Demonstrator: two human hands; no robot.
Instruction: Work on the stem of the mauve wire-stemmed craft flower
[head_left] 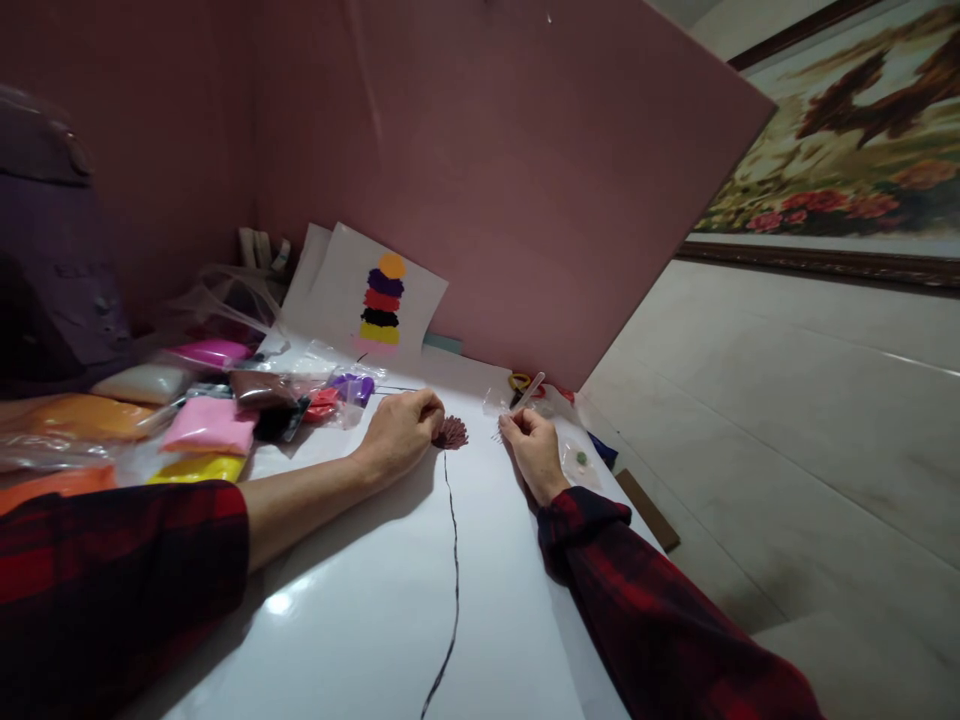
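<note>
My left hand [403, 432] rests on the white sheet, its fingers closed at the left edge of a brown, scalloped clay piece [453, 433]. A dark, uneven line [455, 560] runs down the sheet from below that piece. To the right, my right hand [534, 452] is closed in a pinch. From its fingertips a clear stick-like tool [531, 389] slants up to the right, and fine prongs [496, 434] show at the lower left. The gripped part is hidden. A gap separates the prongs from the brown piece.
Bags of coloured clay [210, 426] crowd the left side. A sheet with stacked coloured bands [341, 285] leans against the pink wall. Yellow-handled scissors [519, 381] lie beyond my right hand. Beside my right wrist is a clear packet [589, 462] with a green bit.
</note>
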